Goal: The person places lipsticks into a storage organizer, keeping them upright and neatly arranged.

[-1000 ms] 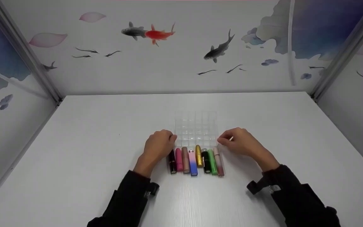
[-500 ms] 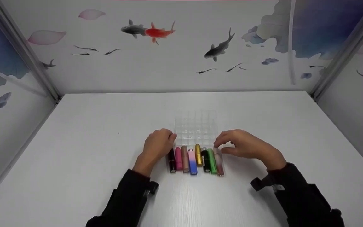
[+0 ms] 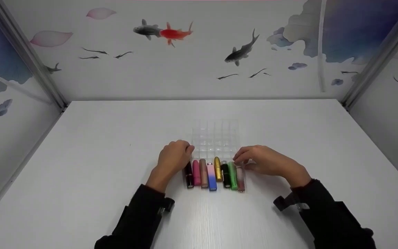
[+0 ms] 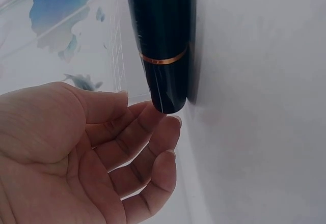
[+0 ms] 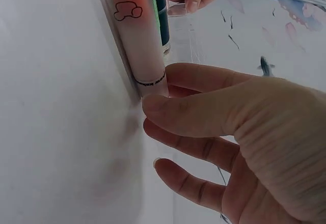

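A clear divided organizer (image 3: 215, 138) lies behind a row of lip products. My left hand (image 3: 174, 155) holds its near left corner with thumb and curled fingers. In the left wrist view, a black lipstick tube (image 4: 162, 40) with a copper band points toward those fingers. At the row's right end, my right hand (image 3: 271, 160) pinches the upper end of a lip gloss tube (image 5: 140, 40) between thumb and index finger. This tube fades from reddish to pale pink and lies close beside a green tube (image 3: 233, 176). My other right fingers are spread loosely.
Between the end tubes lie a pink tube (image 3: 196, 173), a brown tube (image 3: 204, 173), a pink-blue tube (image 3: 211, 177), a gold tube (image 3: 217, 169) and a second black tube (image 3: 225, 174). White table (image 3: 116, 173) surrounds them, with printed panels (image 3: 199, 69) behind and at both sides.
My right hand has left the organizer's near right corner and come down onto the lip gloss tube, which it now pinches. The left hand has stayed at the left corner.
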Action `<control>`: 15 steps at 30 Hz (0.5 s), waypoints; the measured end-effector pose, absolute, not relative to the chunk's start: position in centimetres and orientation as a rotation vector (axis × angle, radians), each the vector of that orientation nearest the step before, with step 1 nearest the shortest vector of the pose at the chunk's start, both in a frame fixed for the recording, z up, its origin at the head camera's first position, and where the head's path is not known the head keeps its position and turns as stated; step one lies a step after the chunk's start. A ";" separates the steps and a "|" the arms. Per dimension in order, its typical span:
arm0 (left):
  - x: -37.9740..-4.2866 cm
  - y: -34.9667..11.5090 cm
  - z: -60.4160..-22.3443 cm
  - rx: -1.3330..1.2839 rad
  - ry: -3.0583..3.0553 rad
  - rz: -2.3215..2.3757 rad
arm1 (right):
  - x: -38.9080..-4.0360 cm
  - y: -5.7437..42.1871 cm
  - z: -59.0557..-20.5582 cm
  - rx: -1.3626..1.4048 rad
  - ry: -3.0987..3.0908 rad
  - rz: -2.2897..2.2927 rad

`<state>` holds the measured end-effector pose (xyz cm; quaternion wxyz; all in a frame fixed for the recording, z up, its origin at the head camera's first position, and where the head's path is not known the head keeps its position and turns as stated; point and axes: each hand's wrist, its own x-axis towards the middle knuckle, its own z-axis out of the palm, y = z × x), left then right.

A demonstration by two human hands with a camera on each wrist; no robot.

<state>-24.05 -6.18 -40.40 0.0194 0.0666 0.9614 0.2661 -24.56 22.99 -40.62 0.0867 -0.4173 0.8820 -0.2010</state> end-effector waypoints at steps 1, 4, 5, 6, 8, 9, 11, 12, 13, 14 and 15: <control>-24.1 -6.2 -40.4 0.205 2.982 0.827 | -24.6 23.0 -40.6 -1.240 2.627 -0.594; -24.1 -6.2 -40.5 0.204 2.983 0.826 | -24.7 23.1 -40.6 -1.223 2.631 -0.579; -24.1 -6.2 -40.5 0.201 2.983 0.826 | -24.7 23.1 -40.7 -1.223 2.632 -0.576; -24.1 -6.2 -40.5 0.200 2.983 0.825 | -24.7 23.1 -40.7 -1.219 2.632 -0.572; -24.1 -6.2 -40.5 0.195 2.983 0.826 | -24.7 23.1 -40.8 -1.219 2.634 -0.561; -24.1 -6.2 -40.5 0.192 2.979 0.828 | -24.7 23.1 -40.8 -1.223 2.632 -0.555; -24.1 -6.2 -40.5 0.193 2.976 0.832 | -24.6 23.1 -40.8 -1.233 2.632 -0.541; -24.2 -6.2 -40.6 0.194 2.975 0.832 | -24.6 23.1 -40.8 -1.239 2.631 -0.532; -24.2 -6.2 -40.6 0.195 2.975 0.831 | -24.6 23.1 -40.8 -1.245 2.631 -0.522; -24.2 -6.2 -40.5 0.197 2.975 0.830 | -24.6 23.2 -40.7 -1.247 2.632 -0.516; -24.2 -6.2 -40.5 0.198 2.975 0.828 | -24.6 23.2 -40.7 -1.254 2.634 -0.507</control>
